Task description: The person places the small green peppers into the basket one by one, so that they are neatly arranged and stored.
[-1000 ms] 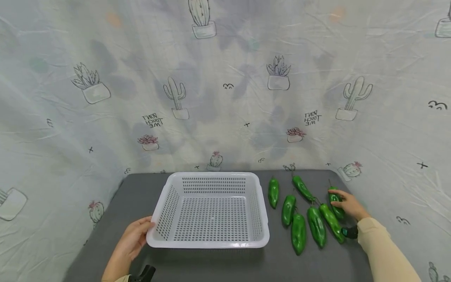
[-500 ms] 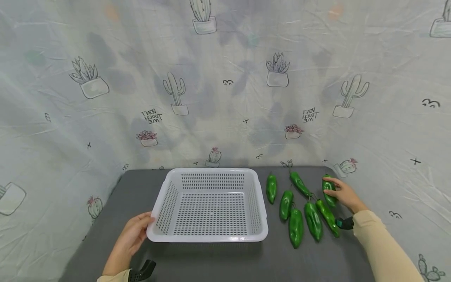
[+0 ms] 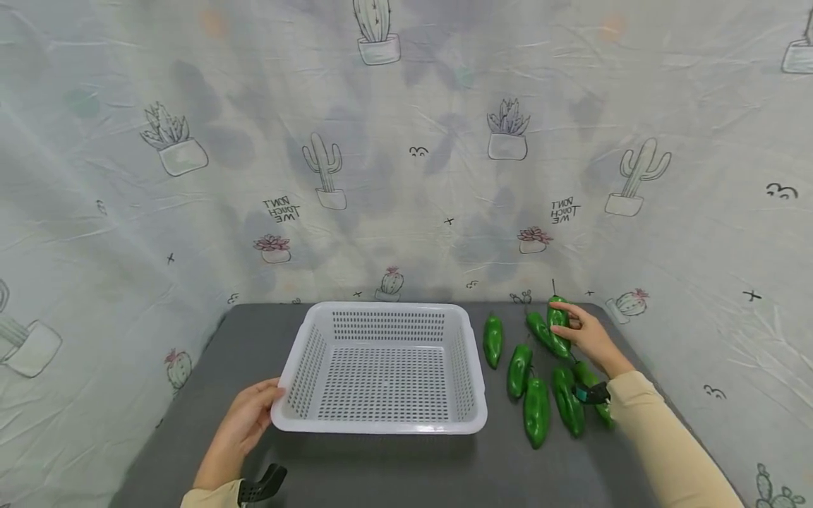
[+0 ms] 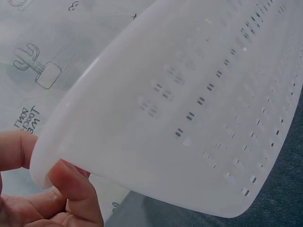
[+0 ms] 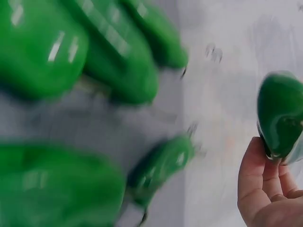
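A white perforated plastic basket (image 3: 381, 427) stands on the dark grey table. My left hand (image 3: 246, 416) grips its left rim; the left wrist view shows the thumb and fingers pinching the edge of the basket (image 4: 118, 123). At the right, my right hand (image 3: 587, 335) holds a green pepper (image 3: 557, 315) between thumb and fingers, stem pointing up. In the right wrist view the fingers curl around the lower part of that pepper (image 5: 281, 113). In the head view it overlaps another green pepper (image 3: 538, 329) behind it.
Several more green peppers lie right of the basket, among them one at the back (image 3: 492, 342), one at the front (image 3: 536, 416) and one (image 3: 567, 402) near the right forearm. A cactus-print curtain (image 3: 406, 176) hangs behind the table (image 3: 381, 473).
My right hand has picked up the far-right pepper and carried it left, over toward the back peppers. My left hand keeps its grip on the basket rim.
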A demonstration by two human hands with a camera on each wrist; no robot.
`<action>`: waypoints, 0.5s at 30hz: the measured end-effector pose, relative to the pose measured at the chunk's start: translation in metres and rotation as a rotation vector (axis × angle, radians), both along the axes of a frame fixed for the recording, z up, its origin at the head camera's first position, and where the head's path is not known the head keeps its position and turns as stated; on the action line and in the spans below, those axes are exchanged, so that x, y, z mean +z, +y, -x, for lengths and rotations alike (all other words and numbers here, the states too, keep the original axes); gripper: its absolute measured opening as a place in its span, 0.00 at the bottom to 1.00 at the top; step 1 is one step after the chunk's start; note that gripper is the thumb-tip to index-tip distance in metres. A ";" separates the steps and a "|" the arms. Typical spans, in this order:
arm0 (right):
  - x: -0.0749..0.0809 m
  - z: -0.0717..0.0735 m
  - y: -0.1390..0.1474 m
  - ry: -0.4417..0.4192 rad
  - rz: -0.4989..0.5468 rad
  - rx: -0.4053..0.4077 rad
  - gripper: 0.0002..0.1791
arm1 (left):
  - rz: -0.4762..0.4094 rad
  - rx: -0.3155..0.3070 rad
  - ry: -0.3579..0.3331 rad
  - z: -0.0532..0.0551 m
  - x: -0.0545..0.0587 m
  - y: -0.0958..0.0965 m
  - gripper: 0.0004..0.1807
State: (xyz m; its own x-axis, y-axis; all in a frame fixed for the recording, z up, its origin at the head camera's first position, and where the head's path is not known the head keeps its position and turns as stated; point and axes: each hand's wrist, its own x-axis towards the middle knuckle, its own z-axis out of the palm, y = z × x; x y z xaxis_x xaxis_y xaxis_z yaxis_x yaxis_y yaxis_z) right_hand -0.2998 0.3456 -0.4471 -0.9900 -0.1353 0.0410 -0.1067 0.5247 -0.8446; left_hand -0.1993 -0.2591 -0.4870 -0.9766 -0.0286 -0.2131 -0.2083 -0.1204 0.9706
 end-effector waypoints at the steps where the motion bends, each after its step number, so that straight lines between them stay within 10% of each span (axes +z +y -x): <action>1: 0.002 0.001 -0.006 0.006 0.008 0.004 0.36 | 0.002 0.001 0.004 0.000 0.000 0.000 0.28; 15: 0.030 0.007 -0.094 0.028 0.134 0.104 0.32 | -0.007 0.027 -0.005 -0.001 0.002 0.004 0.28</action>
